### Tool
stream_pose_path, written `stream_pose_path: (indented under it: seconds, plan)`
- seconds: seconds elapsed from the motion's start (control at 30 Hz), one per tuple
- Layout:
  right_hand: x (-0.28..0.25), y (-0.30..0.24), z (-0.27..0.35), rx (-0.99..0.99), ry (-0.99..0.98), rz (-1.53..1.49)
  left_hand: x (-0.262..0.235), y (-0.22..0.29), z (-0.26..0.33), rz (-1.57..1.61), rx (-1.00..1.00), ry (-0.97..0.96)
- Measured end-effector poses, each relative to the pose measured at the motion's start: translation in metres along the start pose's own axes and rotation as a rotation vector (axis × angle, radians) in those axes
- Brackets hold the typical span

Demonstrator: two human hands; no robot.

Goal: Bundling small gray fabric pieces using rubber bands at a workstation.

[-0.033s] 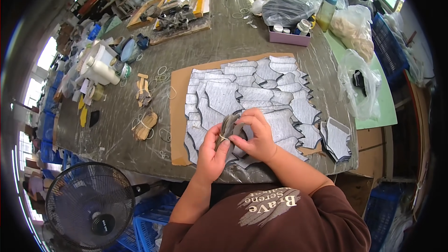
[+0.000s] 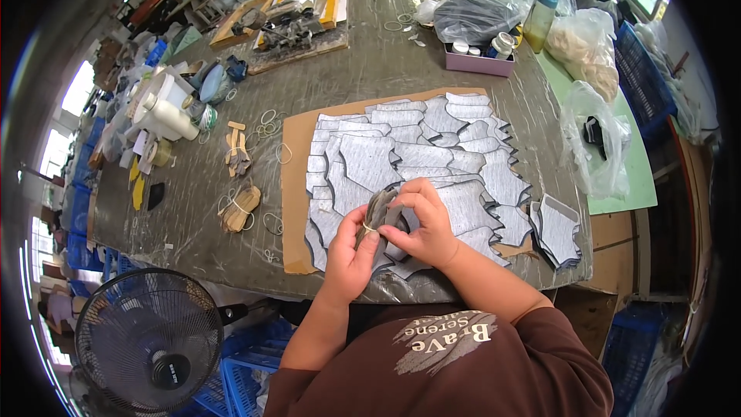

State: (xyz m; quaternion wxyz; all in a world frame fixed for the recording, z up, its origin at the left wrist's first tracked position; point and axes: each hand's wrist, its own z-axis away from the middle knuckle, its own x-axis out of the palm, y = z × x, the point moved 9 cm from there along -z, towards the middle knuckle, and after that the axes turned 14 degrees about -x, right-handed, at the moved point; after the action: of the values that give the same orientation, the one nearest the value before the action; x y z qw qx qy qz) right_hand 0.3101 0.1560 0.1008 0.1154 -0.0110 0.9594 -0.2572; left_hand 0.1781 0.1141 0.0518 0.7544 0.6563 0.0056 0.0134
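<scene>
My left hand (image 2: 350,261) is closed around a small bundle of thin grey cut pieces (image 2: 379,207), with a pale rubber band about it. On the bundle's other side, my right hand (image 2: 426,230) grips its edge with thumb and fingers. Both hands are above overlapping light grey fabric-like cut pieces (image 2: 367,161) with dark edges, laid in rows on a brown cardboard sheet (image 2: 296,185). A separate stack of similar grey pieces (image 2: 559,225) lies at the right. Part of the bundle is hidden by my fingers.
Left on the table (image 2: 185,208) lie a banded tan bundle (image 2: 241,209), small tan pieces (image 2: 235,145) and loose rubber bands (image 2: 284,154). A purple box (image 2: 478,66) and a bottle (image 2: 539,19) stand far right. A fan (image 2: 150,340) is near left.
</scene>
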Motion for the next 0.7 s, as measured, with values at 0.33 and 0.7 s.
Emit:
stream_pose_path:
  seconds: [0.33,0.7]
  plan:
    - [0.007,0.002,-0.003,-0.071,-0.097,-0.013,0.002,0.01,0.001,-0.156,0.002,0.077]
    - [0.016,0.006,0.012,0.046,-0.142,0.149,-0.001,-0.008,-0.007,-0.102,0.008,0.146]
